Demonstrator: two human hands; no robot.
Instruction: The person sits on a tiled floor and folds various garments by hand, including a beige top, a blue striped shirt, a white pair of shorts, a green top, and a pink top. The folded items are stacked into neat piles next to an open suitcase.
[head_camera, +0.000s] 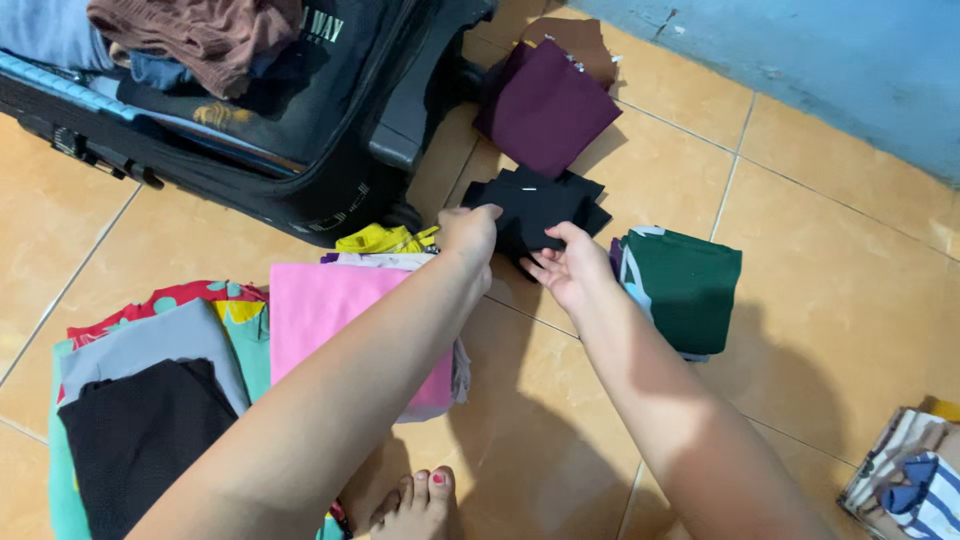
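Both arms stretched forward; left hand (468, 232) fingers curled down, right hand (568, 268) palm up.

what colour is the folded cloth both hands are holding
Black; the folded cloth shows plainly in the head view, between both hands.

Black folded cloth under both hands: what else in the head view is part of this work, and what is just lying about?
In hand:
left hand and right hand, both gripping the black folded cloth

Lying about:
maroon folded garment
green folded garment
pink folded garment
yellow cloth
open black suitcase with clothes inside
striped cloth
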